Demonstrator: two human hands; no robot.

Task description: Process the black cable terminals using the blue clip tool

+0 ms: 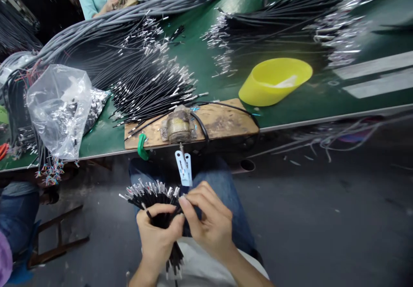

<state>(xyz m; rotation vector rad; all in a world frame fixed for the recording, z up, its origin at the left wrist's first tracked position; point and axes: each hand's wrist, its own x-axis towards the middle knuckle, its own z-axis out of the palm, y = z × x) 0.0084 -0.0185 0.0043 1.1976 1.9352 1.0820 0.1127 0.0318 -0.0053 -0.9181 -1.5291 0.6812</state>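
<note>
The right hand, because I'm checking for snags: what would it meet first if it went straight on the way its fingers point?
Probably the black cable bundle in the left hand, near its silver ends. The right hand is right beside it; whether they touch is unclear.

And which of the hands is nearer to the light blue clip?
Right: the right hand is below the clip, slightly rightward; the left hand is lower and farther left, around the cable bundle.

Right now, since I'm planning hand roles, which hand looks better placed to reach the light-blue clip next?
Probably the right hand: it sits nearer the light-blue clip in this view, while the left hand is wrapped around the black wire bundle.
</note>
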